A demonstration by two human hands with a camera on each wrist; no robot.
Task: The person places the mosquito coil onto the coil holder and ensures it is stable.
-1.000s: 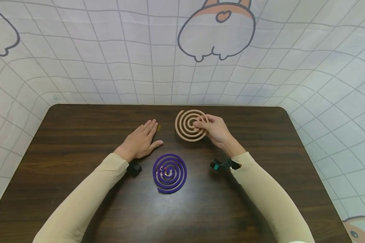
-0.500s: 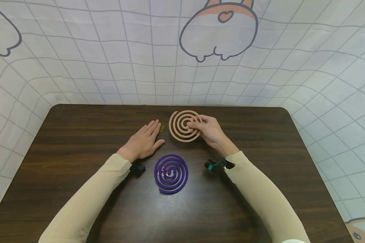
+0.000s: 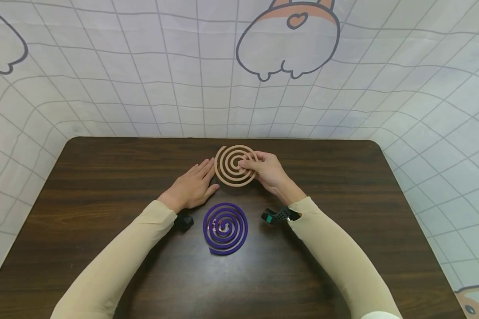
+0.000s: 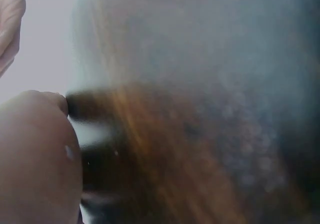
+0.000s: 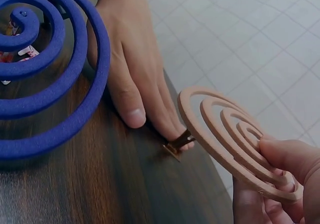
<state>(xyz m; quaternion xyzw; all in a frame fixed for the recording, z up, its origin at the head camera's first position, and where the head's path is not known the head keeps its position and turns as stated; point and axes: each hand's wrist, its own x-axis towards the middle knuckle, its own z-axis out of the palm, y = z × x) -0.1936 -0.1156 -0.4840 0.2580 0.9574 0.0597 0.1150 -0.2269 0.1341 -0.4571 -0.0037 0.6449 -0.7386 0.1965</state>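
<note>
The tan coil [image 5: 218, 153] is in the right hand [image 3: 267, 172], near the far edge of the table [image 3: 84, 230], and the right wrist view shows it tilted and above the wood. The thumb presses on its upper face near the centre, and the other fingers curl behind its right part, so the grip is a pinch. Just beside the left edge of this coil there is a small brass clip [image 5: 176, 147]; whether the two touch, I cannot tell. The left hand [image 3: 191, 184] lies palm down on the table, its fingers straight and the thumb spread apart, holding nothing that I can see; its fingertips are next to the clip. Nearer to the person, between the two forearms, is the blue coil [image 5: 37, 104] (in the head view its colour looks rather purple), and a patterned scrap [image 5: 27, 52] shows through its gaps. Each wrist carries a black band: the right band [image 3: 279, 215] has a green patch, while the left band [image 3: 183, 222] is plain dark. The sleeves [image 3: 339, 257] are pale cream. Behind the table hangs a white cloth [image 3: 123, 97] with grey grid lines and a cartoon animal [image 3: 289, 48]. The left wrist view is too blurred for more detail.
</note>
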